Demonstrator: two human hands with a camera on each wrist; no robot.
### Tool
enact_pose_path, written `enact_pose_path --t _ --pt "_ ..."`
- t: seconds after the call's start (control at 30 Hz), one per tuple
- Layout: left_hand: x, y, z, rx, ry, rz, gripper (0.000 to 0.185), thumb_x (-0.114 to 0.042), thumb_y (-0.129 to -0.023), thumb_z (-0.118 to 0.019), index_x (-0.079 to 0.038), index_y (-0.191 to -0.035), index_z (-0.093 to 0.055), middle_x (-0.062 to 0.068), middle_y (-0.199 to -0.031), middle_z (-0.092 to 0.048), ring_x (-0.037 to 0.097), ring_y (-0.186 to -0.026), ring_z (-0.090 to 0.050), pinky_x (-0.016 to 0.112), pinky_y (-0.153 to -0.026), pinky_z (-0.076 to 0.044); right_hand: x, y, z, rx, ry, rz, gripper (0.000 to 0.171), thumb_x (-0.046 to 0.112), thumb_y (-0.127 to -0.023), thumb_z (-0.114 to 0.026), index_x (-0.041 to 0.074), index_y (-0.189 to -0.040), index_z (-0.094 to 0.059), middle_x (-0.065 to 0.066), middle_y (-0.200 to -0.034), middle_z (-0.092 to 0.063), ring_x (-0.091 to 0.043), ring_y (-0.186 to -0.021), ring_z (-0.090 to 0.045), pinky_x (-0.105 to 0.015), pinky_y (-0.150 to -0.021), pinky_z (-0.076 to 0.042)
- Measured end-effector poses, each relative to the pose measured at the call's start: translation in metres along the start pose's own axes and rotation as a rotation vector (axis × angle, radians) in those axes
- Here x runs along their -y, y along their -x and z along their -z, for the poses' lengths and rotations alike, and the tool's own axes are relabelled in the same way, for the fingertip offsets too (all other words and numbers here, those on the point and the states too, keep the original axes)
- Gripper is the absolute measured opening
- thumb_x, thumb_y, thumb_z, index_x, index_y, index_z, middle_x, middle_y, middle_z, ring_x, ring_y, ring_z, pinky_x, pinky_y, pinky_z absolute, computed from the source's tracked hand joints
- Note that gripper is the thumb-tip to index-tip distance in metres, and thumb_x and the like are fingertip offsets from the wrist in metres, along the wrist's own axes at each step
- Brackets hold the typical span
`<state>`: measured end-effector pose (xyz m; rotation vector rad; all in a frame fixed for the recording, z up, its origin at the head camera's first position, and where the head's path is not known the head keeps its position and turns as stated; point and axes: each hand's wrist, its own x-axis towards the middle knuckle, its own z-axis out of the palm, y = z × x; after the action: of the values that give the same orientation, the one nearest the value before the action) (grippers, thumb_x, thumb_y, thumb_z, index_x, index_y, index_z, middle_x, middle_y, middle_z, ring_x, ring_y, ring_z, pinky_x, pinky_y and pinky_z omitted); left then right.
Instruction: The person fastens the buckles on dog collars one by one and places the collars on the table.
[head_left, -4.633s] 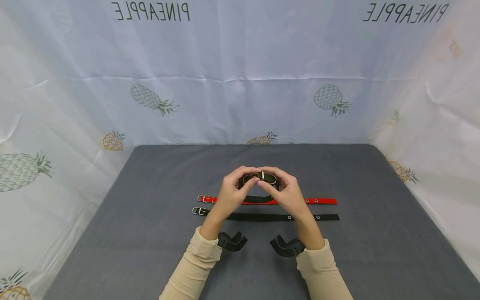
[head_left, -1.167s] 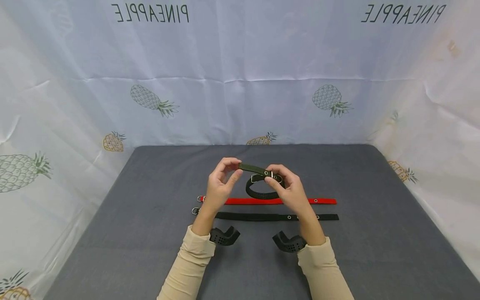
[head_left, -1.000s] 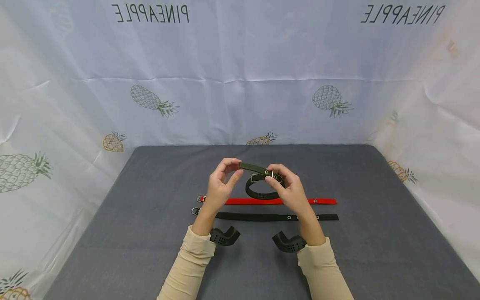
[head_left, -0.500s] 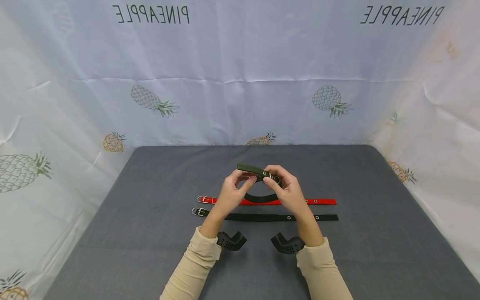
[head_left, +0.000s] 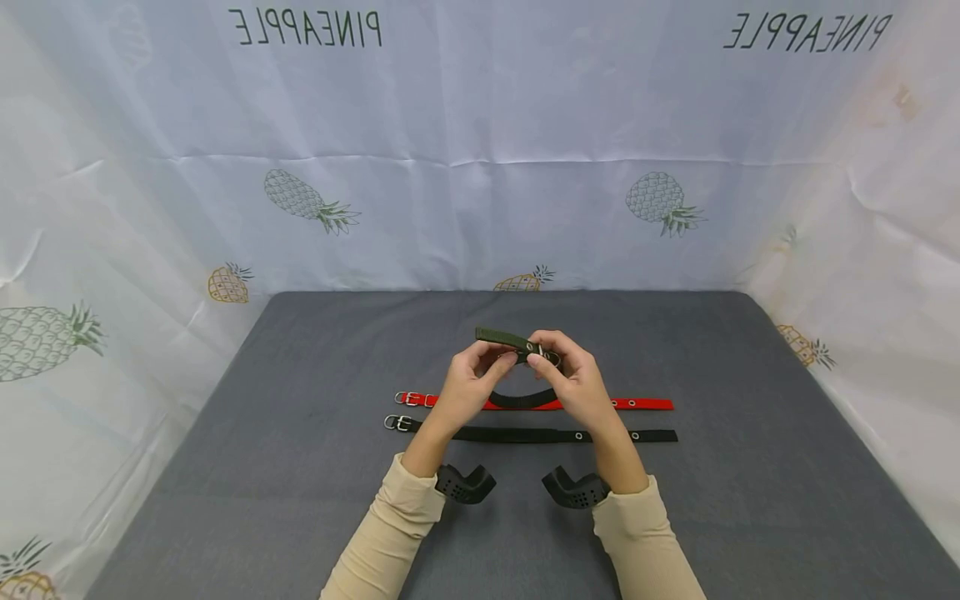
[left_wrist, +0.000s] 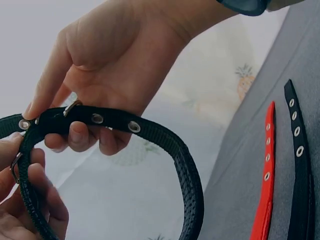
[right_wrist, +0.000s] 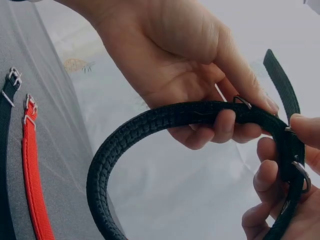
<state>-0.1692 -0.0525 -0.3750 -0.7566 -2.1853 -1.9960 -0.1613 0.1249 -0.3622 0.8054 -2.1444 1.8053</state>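
Head view: both hands, left [head_left: 467, 385] and right [head_left: 572, 385], pinch the dark green collar [head_left: 504, 337] at its buckle, looped above the surface [head_left: 262, 433], strap through, apparently nearly fastened; red collar [head_left: 645, 403] and black collar [head_left: 517, 434] lie flat, unbuckled, nearer.

Head view high, looking forward-down, wrist views close, facing inward, sharing the looped collar [head_left: 525, 398]

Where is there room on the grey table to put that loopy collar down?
Bare grey table lies left and right of the red strap and black strap, and behind the hands. The middle is crowded by both straps.
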Motion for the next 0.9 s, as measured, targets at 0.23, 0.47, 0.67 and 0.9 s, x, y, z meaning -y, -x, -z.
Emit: enact_pose_path --t 0.23,0.47,0.67,0.9 --pt "-0.001 0.0 -0.002 -0.025 0.044 0.001 0.024 -0.01 -0.097 -0.057 0.009 -0.111 -0.059 0.031 -0.093 -0.058 0.003 -0.073 -0.051 0.019 -0.071 -0.049 0.001 -0.001 -0.002 0.016 -0.04 0.011 0.017 0.001 -0.096 -0.053 -0.009 -0.11 -0.056 0.012 -0.086 -0.056 -0.003 -0.072 -0.051 -0.017 -0.068 -0.049" --pt "-0.004 0.0 -0.007 -0.049 0.108 -0.038 0.024 -0.009 -0.096 -0.057 0.012 -0.109 -0.057 0.027 -0.098 -0.059 0.001 -0.078 -0.054 0.017 -0.073 -0.048 0.002 -0.001 -0.003 0.029 -0.08 -0.01 0.018 0.003 -0.098 -0.05 -0.009 -0.111 -0.055 0.01 -0.09 -0.061 -0.006 -0.072 -0.053 -0.02 -0.068 -0.048" --pt "-0.006 0.0 -0.009 -0.06 0.134 -0.079 0.022 -0.009 -0.096 -0.058 0.011 -0.103 -0.056 0.033 -0.099 -0.058 -0.002 -0.085 -0.059 0.021 -0.082 -0.054 0.003 0.0 -0.006 0.04 -0.123 -0.026 0.021 0.007 -0.101 -0.047 -0.01 -0.112 -0.052 0.012 -0.089 -0.06 -0.006 -0.072 -0.052 -0.021 -0.069 -0.048" --pt "-0.009 0.001 -0.011 -0.092 0.132 -0.059 0.019 -0.007 -0.095 -0.06 0.01 -0.1 -0.057 0.033 -0.097 -0.059 -0.002 -0.086 -0.06 0.019 -0.082 -0.053 0.003 -0.001 -0.008 0.03 -0.126 -0.057 0.022 0.008 -0.101 -0.046 -0.009 -0.112 -0.052 0.014 -0.089 -0.06 -0.006 -0.072 -0.052 -0.02 -0.069 -0.048"
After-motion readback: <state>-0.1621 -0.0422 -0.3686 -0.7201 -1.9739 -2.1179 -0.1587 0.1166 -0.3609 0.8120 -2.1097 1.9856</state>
